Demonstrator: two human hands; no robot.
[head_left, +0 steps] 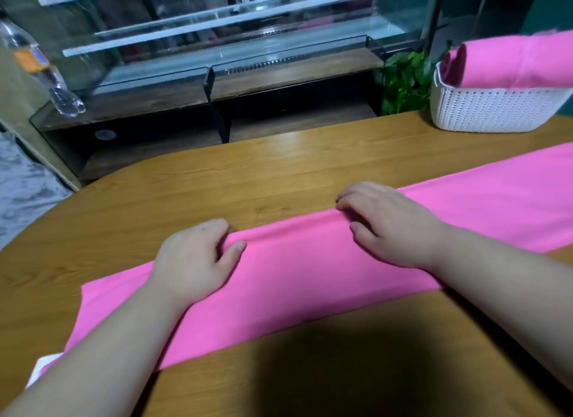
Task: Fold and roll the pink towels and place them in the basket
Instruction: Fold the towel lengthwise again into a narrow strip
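A pink towel (297,271) lies folded into a long strip on the wooden table (217,181), its far edge forming a rounded fold. My left hand (195,261) grips that fold at the left, fingers curled over the edge. My right hand (387,221) holds the same fold farther right, fingertips tucked over it. A second pink towel (496,199) lies flat under and behind, running to the right edge. A white woven basket (483,112) stands at the back right with a rolled pink towel (508,63) in it.
Beyond the table's far edge stands a glass display case (235,44) with shelves. A plastic bottle (40,66) sits at its left. A green plant (406,81) grows left of the basket. Something white (40,367) shows at the near left.
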